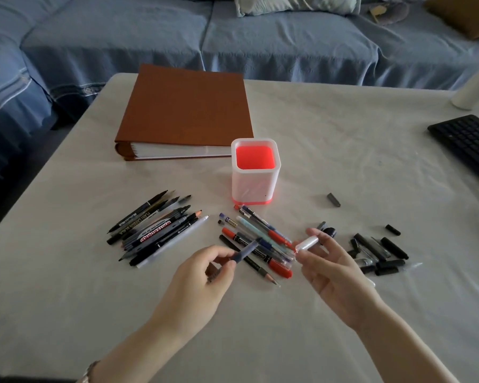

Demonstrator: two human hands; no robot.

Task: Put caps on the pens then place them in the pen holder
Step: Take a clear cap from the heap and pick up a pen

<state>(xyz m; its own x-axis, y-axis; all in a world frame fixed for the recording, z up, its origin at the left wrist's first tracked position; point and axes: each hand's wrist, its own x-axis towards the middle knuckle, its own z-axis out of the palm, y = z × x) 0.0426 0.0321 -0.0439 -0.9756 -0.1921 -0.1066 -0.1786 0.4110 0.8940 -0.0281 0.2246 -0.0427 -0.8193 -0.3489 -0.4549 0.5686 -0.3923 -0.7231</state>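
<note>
My left hand point(205, 275) grips a pen with a dark blue grip point(245, 251), its tip pointing up and right. My right hand point(327, 266) pinches a clear white cap point(308, 243) between thumb and fingers, a short gap from the pen's tip. The white pen holder point(256, 186) with a red inside stands empty behind the hands. Two heaps of uncapped pens lie on the table: a dark one point(155, 229) at the left and a coloured one point(260, 239) in the middle. Several black caps point(379, 252) lie at the right.
A brown binder point(186, 111) lies behind the holder at the left. A black keyboard point(470, 145) sits at the right edge, with a white cylinder point(470, 89) behind it. Single caps point(333, 199) lie apart on the white tablecloth. A blue sofa point(260, 42) runs along the far side.
</note>
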